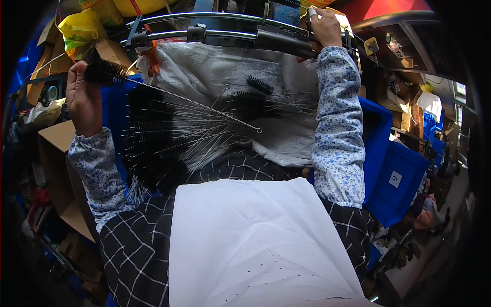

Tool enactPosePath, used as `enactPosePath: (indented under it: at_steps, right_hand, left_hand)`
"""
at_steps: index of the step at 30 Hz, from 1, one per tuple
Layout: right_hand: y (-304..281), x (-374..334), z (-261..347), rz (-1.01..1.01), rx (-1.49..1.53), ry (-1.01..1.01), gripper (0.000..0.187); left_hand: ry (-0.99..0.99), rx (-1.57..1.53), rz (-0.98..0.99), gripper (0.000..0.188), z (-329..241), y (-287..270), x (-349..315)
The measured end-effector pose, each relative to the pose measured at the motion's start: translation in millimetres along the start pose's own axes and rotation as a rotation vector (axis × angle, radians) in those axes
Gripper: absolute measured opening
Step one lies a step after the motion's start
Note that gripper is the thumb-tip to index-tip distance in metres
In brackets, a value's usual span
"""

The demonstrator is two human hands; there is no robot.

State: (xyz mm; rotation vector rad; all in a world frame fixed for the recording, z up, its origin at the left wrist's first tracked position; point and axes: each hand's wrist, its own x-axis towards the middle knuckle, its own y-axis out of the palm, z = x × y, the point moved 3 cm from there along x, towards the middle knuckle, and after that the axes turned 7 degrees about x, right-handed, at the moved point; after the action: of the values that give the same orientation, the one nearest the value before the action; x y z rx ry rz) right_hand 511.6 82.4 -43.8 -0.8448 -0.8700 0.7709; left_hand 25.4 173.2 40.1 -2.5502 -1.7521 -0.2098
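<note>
My left hand, at the left, is closed on the black bristle head of a twisted-wire brush. Its thin wire stem slants down to the right and ends in a small loop. Below it lies a pile of similar black brushes, their stems fanning to the right. A smaller group of brushes rests on a white sack cloth. My right hand is at the right end of a machine with metal rails, fingers curled around a part I cannot make out. One fingertip wears a white wrap.
Blue plastic bins stand to the right. An open cardboard box is beside my left forearm. Yellow bags and more cartons sit at the far left. A plain white sheet covers my lap.
</note>
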Motion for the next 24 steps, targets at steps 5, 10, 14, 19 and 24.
enactPosePath:
  at_steps: [5,10,14,19,24]
  right_hand:
    - [-5.8,13.4,-23.1,0.218,-0.184,0.072,0.029]
    - [-68.9,-29.7,-8.7,0.405,0.331,0.142,0.026]
    - [-88.2,-87.1,71.2,0.71,0.378,-0.123,0.037]
    - [-27.9,-131.4,174.8,0.576,0.841,-0.035,0.025]
    - [-14.1,-81.8,122.3,-0.061,0.362,-0.113,0.023]
  left_hand:
    - [-0.079,0.018,0.136,0.017,8.9,40.2,5.8]
    - [-0.15,-0.123,0.247,0.019,19.1,67.3,1.8]
    - [-0.223,-0.203,0.392,0.018,34.1,113.2,1.1]
    - [-0.17,-0.108,0.459,0.02,59.9,153.7,-19.6]
    - [-0.22,0.417,0.443,0.03,56.5,80.7,-23.3]
